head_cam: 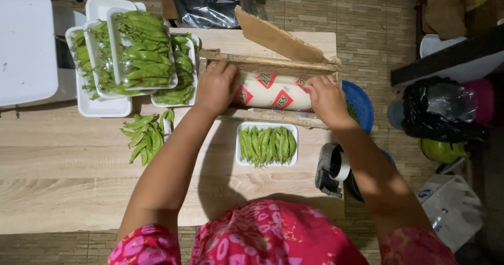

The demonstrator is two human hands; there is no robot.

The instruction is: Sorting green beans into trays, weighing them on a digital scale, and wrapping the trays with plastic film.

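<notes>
My left hand and my right hand both rest on a white roll of cling film with red and green print. The roll lies in a wooden dispenser box with a cardboard flap raised behind it. Just in front of the box sits a small white foam tray of green snow peas. Whether the fingers pinch the film's edge is too small to tell.
Wrapped trays of snow peas are stacked at the back left, with a loose pile of peas in front of them. A tape dispenser hangs at the table's right edge. A blue bowl sits right of the box.
</notes>
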